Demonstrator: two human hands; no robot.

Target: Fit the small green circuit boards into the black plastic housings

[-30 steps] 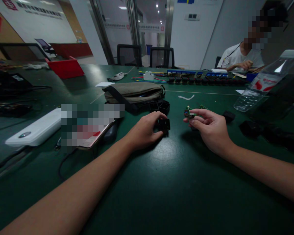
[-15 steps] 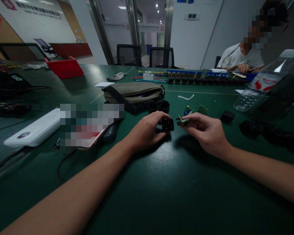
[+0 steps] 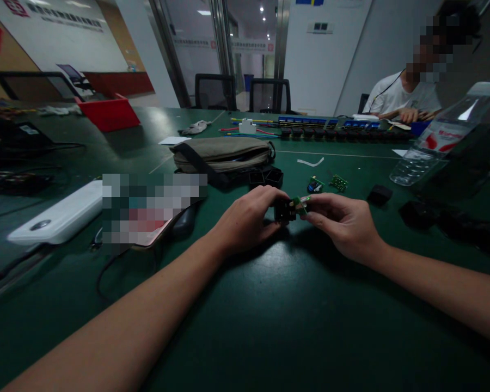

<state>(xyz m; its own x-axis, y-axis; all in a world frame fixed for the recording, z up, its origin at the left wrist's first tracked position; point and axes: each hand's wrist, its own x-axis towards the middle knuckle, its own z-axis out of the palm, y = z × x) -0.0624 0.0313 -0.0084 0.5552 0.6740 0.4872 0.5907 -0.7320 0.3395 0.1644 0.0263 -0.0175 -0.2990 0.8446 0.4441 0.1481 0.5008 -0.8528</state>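
Note:
My left hand (image 3: 251,215) is closed round a small black plastic housing (image 3: 283,211), its slotted side turned to the right. Between the thumb and fingers of my right hand (image 3: 343,220) is a small green circuit board (image 3: 301,205). The board's left edge is up against the housing; whether it has entered a slot I cannot tell. Just behind my right hand lie a board with a dark blue part (image 3: 314,185) and another green circuit board (image 3: 338,182). Black open boxes (image 3: 265,177) stand behind my left hand.
A grey-green bag (image 3: 224,153) lies behind my hands. To the left are a phone (image 3: 159,212) and a white power bank (image 3: 61,215). On the right stand a water bottle (image 3: 443,136) and black blocks (image 3: 379,194). Across the table (image 3: 269,326) sits a person (image 3: 408,95).
My right hand has turned the circuit board and brought it left against the black housing. My left hand has shifted slightly to the right with the housing.

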